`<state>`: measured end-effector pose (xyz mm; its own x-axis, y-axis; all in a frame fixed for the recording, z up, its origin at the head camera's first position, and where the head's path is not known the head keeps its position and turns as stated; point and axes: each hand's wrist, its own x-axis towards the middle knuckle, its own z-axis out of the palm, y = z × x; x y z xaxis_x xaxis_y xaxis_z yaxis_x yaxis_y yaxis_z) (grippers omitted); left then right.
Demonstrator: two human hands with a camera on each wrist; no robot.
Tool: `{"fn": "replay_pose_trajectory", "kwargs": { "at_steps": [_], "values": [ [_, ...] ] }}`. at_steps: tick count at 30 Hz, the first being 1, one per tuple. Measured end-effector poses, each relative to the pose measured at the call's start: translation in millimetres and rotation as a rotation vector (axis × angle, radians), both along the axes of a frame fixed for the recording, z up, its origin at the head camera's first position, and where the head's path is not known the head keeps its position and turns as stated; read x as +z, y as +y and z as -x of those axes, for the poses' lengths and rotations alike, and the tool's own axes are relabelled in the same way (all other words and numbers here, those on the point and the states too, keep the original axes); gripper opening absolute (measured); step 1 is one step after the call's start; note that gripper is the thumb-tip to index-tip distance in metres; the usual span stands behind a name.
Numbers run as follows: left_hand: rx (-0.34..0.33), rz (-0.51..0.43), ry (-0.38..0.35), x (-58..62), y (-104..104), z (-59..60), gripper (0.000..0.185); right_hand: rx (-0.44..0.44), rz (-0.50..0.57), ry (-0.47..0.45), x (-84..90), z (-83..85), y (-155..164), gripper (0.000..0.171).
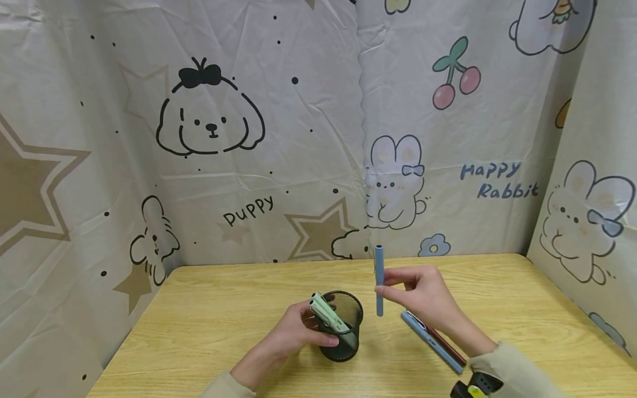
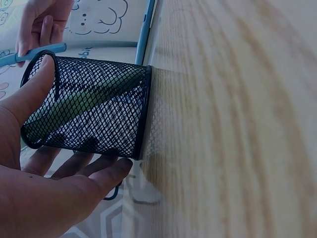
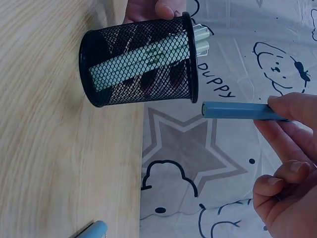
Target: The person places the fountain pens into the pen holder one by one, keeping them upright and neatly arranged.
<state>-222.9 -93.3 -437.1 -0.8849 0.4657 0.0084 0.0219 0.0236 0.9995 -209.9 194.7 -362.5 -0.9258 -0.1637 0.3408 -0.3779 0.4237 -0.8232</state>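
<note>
The patterned backdrop cloth (image 1: pixel 318 138) behind the table carries the only readable words. "Puppy" (image 1: pixel 248 209) stands in black handwritten letters at about seven o'clock from the drawn dog's head (image 1: pixel 211 119), and "Happy Rabbit" (image 1: pixel 499 180) stands in blue on two lines at about three o'clock from the sitting rabbit drawing (image 1: pixel 393 182). In the right wrist view part of the same black word shows sideways as "UPPY" (image 3: pixel 216 80) on the cloth, just beside the rim of the mesh cup (image 3: pixel 138 62).

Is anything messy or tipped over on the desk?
Nothing tipped. The cup stands upright, green pens leaning inside. Two pens lie loose on the desk beside it.
</note>
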Motion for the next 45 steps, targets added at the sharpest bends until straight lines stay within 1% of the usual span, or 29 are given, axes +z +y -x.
{"fn": "replay_pose_trajectory", "kwargs": {
  "at_steps": [7, 12, 16, 20, 30, 37, 45],
  "values": [
    [0.001, 0.012, -0.006, 0.4, -0.7, -0.1, 0.076, 0.017, 0.039, 0.017, 7.5, -1.1, -11.0, 0.024],
    [0.002, 0.017, -0.004, -0.2, -0.7, 1.4, 0.077, 0.037, 0.067, 0.023, 9.2, 0.8, -18.1, 0.025],
    [0.003, 0.019, 0.004, -0.3, -0.8, 1.8, 0.078, 0.046, 0.064, 0.029, 8.7, 3.9, -23.4, 0.027],
    [0.002, 0.014, 0.003, -0.5, -0.8, 2.0, 0.077, 0.065, 0.059, 0.041, 6.2, 7.5, -29.0, 0.025],
    [0.001, 0.022, -0.005, 0.1, -0.2, 2.1, 0.077, 0.116, 0.054, 0.067, -6.2, 15.6, -39.9, 0.019],
    [0.002, 0.019, -0.010, -0.4, -0.3, 1.8, 0.076, 0.131, 0.043, 0.062, -13.5, 17.7, -45.3, 0.018],
    [0.008, 0.017, -0.019, -0.7, -0.5, 1.4, 0.077, 0.154, 0.055, 0.073, -19.6, 19.0, -47.5, 0.016]
  ]
}}
